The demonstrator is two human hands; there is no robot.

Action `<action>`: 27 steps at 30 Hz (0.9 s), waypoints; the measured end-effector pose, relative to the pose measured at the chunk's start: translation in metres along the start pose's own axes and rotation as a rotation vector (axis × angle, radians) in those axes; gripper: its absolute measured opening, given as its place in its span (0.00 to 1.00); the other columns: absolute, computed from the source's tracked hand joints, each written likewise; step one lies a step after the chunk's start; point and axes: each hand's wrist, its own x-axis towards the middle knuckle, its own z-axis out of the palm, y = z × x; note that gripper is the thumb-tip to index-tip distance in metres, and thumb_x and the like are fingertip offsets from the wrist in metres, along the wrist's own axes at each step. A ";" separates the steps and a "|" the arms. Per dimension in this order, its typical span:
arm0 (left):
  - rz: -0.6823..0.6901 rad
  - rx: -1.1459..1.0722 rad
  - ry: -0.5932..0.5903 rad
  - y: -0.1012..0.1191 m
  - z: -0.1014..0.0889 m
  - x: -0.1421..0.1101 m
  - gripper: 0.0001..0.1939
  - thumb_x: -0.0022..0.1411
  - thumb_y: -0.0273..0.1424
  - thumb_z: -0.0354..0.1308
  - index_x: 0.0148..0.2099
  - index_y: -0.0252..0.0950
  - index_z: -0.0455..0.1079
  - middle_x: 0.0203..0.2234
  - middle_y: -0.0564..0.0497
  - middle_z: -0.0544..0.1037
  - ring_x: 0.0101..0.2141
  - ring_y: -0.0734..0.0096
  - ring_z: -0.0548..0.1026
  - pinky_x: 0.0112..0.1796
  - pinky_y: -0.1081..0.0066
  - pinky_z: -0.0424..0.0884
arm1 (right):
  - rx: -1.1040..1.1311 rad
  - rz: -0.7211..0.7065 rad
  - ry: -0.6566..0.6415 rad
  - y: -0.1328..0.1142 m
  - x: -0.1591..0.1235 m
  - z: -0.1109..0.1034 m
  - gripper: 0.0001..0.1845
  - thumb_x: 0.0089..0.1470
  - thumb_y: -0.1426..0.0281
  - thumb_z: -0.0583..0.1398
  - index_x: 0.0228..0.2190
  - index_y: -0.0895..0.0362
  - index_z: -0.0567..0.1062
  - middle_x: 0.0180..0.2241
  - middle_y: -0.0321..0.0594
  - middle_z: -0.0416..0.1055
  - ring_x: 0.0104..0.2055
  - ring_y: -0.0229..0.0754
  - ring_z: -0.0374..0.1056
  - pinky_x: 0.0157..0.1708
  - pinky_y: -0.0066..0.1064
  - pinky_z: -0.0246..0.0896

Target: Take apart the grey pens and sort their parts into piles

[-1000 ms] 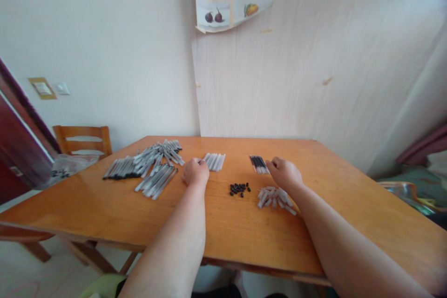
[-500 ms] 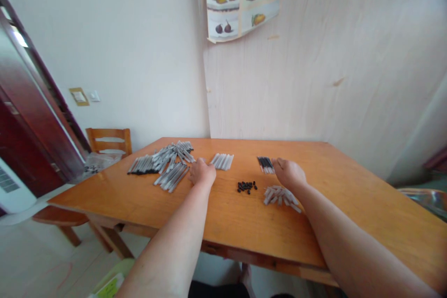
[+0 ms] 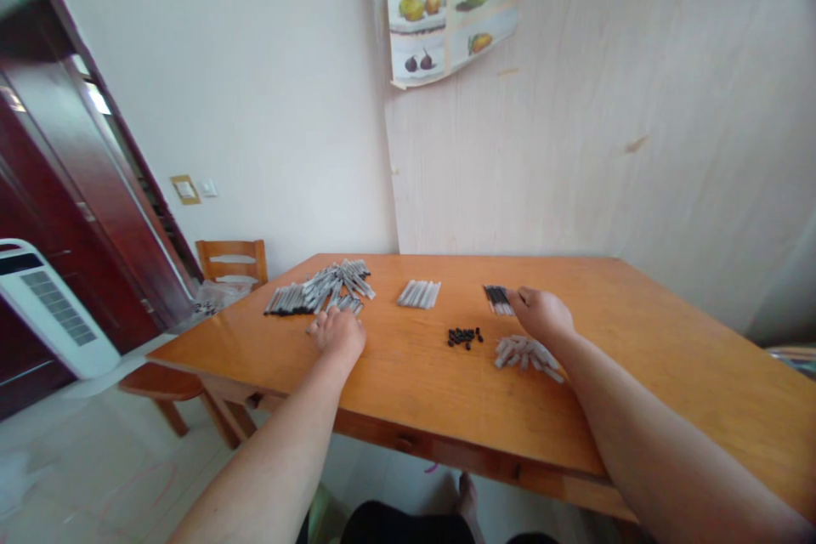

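Note:
My left hand point(image 3: 337, 333) lies with its fingers apart over a row of grey-white pens point(image 3: 348, 303), covering much of it. Behind it are a heap of similar pens point(image 3: 332, 282) and a row with black ends point(image 3: 290, 299). At the right, my right hand point(image 3: 545, 316) is curled, its fingertips at the edge of a row of thin black pen refills point(image 3: 496, 299). Whatever its fingers hold is hidden. Below that hand lies a loose pile of short whitish tubes point(image 3: 526, 354). Between the hands are small black plug-like pieces point(image 3: 464, 337) and a row of clear tubes point(image 3: 419, 294).
Everything lies on a wooden table point(image 3: 408, 374) against the wall. A wooden chair point(image 3: 233, 259) stands at the far left, with a plastic bag point(image 3: 220, 296) on it. A white appliance point(image 3: 57, 306) stands on the floor farther left. A fruit picture point(image 3: 454, 17) hangs on the wall.
My left hand has moved left and toward me, from beside the clear tubes onto the row of pens. My right hand stays by the refills. The view has turned slightly left.

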 end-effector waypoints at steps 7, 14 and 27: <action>-0.013 -0.034 -0.077 0.006 -0.006 -0.003 0.11 0.59 0.37 0.55 0.41 0.41 0.75 0.45 0.39 0.77 0.51 0.46 0.68 0.48 0.51 0.61 | 0.009 0.003 0.006 0.000 0.000 0.000 0.32 0.63 0.51 0.41 0.36 0.53 0.79 0.36 0.48 0.76 0.37 0.46 0.70 0.28 0.30 0.50; -0.015 -0.121 -0.126 0.016 -0.011 -0.002 0.11 0.60 0.34 0.53 0.40 0.37 0.74 0.43 0.36 0.78 0.49 0.43 0.72 0.46 0.51 0.64 | 0.020 -0.022 0.048 -0.002 0.000 0.000 0.31 0.64 0.52 0.41 0.34 0.54 0.78 0.34 0.47 0.76 0.35 0.44 0.70 0.26 0.30 0.45; -0.189 -1.680 -0.589 0.125 -0.022 0.004 0.07 0.64 0.25 0.50 0.37 0.33 0.69 0.31 0.45 0.79 0.30 0.70 0.76 0.30 0.74 0.64 | 0.477 -0.252 0.122 -0.022 -0.004 0.013 0.25 0.62 0.55 0.46 0.23 0.55 0.69 0.24 0.39 0.70 0.28 0.38 0.64 0.27 0.28 0.49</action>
